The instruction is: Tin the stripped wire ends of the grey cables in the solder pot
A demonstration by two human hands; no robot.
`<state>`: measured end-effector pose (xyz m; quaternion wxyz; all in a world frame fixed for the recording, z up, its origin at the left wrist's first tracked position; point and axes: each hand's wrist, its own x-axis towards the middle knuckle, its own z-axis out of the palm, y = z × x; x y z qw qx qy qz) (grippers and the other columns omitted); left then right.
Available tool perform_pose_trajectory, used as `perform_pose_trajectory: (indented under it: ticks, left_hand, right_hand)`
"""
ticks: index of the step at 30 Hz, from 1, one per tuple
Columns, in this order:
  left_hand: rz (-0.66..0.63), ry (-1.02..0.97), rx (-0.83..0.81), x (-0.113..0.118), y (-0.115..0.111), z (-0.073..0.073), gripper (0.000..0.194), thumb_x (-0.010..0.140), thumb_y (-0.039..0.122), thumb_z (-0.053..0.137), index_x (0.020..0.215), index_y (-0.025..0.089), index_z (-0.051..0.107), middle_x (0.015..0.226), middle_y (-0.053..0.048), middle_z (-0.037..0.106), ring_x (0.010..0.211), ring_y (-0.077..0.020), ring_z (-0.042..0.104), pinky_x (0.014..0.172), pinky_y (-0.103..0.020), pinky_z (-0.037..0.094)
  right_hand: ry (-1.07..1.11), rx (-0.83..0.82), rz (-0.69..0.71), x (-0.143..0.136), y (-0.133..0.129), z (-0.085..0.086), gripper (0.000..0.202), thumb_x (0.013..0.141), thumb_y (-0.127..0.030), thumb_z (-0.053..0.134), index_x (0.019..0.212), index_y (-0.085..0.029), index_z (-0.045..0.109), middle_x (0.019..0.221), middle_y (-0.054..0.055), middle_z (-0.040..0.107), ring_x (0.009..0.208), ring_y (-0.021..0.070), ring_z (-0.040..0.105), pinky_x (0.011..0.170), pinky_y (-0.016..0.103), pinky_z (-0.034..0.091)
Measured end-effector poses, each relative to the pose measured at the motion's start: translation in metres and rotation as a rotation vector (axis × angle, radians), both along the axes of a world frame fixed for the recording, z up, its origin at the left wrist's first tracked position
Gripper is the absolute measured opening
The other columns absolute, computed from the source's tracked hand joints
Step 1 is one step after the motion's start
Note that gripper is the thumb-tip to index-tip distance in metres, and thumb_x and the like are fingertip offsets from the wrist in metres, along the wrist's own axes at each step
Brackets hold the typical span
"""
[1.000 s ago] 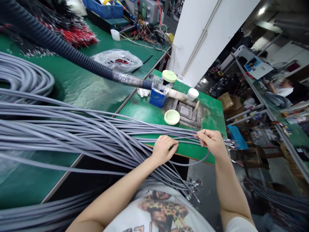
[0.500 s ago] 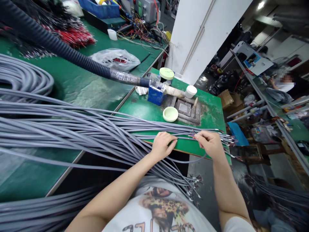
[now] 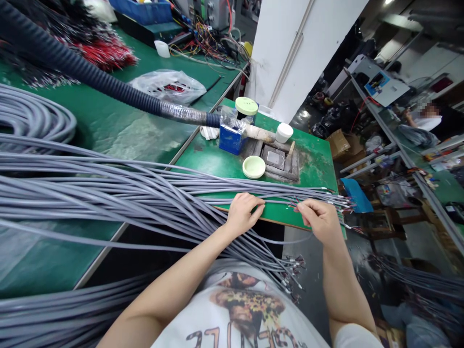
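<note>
The cable [image 3: 278, 201], probably light and springy, lies in the left hand's [image 3: 245, 212] pinch, its fragile-looking wires [image 3: 293, 205] pinched by the right hand [image 3: 321, 220], and seems best gripped just behind them.

Ducting, small tubs and wiring clutter around a green work corner.
A dark ribbed hose [image 3: 108, 80], wrapped in silvery tape near its end, runs to a blue box [image 3: 231, 140] on the green table [image 3: 313, 147]; near it are a jar with a pale yellow-green lid [image 3: 247, 105], a white cup [image 3: 284, 132] and a shallow pale-green dish [image 3: 253, 166]. On the larger green surface [image 3: 145, 133] to the left sit a clear plastic bag [image 3: 150, 84], red and black wires [image 3: 107, 54] and a blue bin [image 3: 143, 12]. Beyond stands a white column [image 3: 286, 48]; farther right are a cardboard box [image 3: 339, 143] and a seated person [image 3: 449, 124].
</note>
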<state>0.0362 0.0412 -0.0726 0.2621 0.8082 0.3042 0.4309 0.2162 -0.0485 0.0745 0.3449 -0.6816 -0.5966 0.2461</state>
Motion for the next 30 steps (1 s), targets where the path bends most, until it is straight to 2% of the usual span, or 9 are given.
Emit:
perform_pose_trajectory:
  ticks: [3,5,9,11,13,16,20,24,30]
  left_hand:
    - [-0.015,0.043,-0.021,-0.006,0.001,0.003,0.014,0.09,0.026,0.054,0.094,0.02,0.065,0.091,-0.004,0.07,0.085,-0.0184,0.058,0.078,-0.035,0.039]
    - [-0.008,0.09,-0.019,-0.01,0.002,0.005,0.016,0.091,0.027,0.053,0.098,0.02,0.065,0.095,-0.005,0.07,0.089,-0.0195,0.057,0.078,-0.035,0.039]
    - [0.019,0.231,0.009,-0.01,0.004,0.011,0.021,0.092,0.028,0.05,0.105,0.02,0.065,0.104,-0.007,0.067,0.094,-0.0217,0.055,0.078,-0.037,0.038]
    - [0.043,0.306,0.027,-0.005,0.006,0.013,0.023,0.092,0.029,0.05,0.108,0.02,0.064,0.108,-0.008,0.066,0.097,-0.0234,0.054,0.078,-0.038,0.037]
    - [0.069,0.387,0.046,0.002,0.008,0.015,0.026,0.091,0.03,0.05,0.111,0.019,0.063,0.107,-0.009,0.065,0.098,-0.0252,0.053,0.077,-0.039,0.037]
    - [0.09,0.494,0.08,0.012,0.013,0.016,0.028,0.088,0.032,0.055,0.111,0.019,0.062,0.102,-0.01,0.064,0.096,-0.0274,0.053,0.074,-0.04,0.036]
    - [0.043,0.509,0.094,0.019,0.02,0.021,0.017,0.085,0.029,0.06,0.097,0.019,0.064,0.092,-0.008,0.063,0.091,-0.0257,0.053,0.072,-0.038,0.037]
    - [0.027,0.315,0.092,0.014,0.018,0.033,0.016,0.089,0.03,0.054,0.091,0.019,0.064,0.087,-0.007,0.061,0.086,-0.022,0.052,0.073,-0.035,0.038]
    - [-0.061,0.115,0.157,-0.002,-0.006,0.033,0.017,0.091,0.03,0.052,0.095,0.019,0.065,0.086,-0.006,0.064,0.081,-0.0187,0.055,0.071,-0.034,0.039]
  right_hand:
    - [0.04,-0.023,-0.153,0.025,-0.04,-0.008,0.033,0.087,-0.038,0.057,0.062,-0.018,0.058,0.046,-0.004,0.049,0.045,0.0092,0.043,0.054,0.024,0.039]
    - [0.097,-0.038,-0.35,0.055,-0.077,-0.027,0.03,0.085,-0.043,0.058,0.069,-0.018,0.062,0.046,-0.004,0.051,0.043,0.0104,0.045,0.054,0.025,0.042]
    - [-0.063,-0.429,-0.637,0.112,-0.146,-0.083,0.04,0.075,-0.058,0.059,0.069,-0.018,0.065,0.061,0.007,0.066,0.053,0.02,0.06,0.051,0.029,0.044]
    - [-0.249,-0.533,-0.746,0.122,-0.167,-0.106,0.041,0.066,-0.057,0.066,0.078,-0.018,0.068,0.068,0.009,0.069,0.059,0.0238,0.063,0.053,0.031,0.046]
    - [-0.177,-0.557,-0.714,0.111,-0.172,-0.12,0.045,0.069,-0.057,0.063,0.091,-0.017,0.069,0.076,0.01,0.07,0.061,0.0229,0.064,0.053,0.031,0.046]
    - [0.268,-0.522,-0.42,0.068,-0.152,-0.126,0.045,0.08,-0.053,0.055,0.106,-0.017,0.065,0.083,0.009,0.07,0.057,0.0164,0.061,0.048,0.027,0.045]
    - [0.675,-0.543,-0.036,0.003,-0.094,-0.124,0.035,0.082,-0.043,0.059,0.102,-0.015,0.067,0.075,0.005,0.068,0.051,0.0109,0.058,0.043,0.021,0.041]
    - [0.962,-0.352,-0.068,-0.022,-0.042,-0.115,0.04,0.081,-0.04,0.063,0.115,-0.019,0.06,0.085,0.006,0.069,0.052,0.0106,0.058,0.038,0.019,0.039]
    - [1.084,0.269,-0.372,0.023,-0.014,-0.078,0.032,0.086,-0.038,0.055,0.116,-0.027,0.057,0.115,0.007,0.065,0.068,0.0093,0.061,0.047,0.018,0.044]
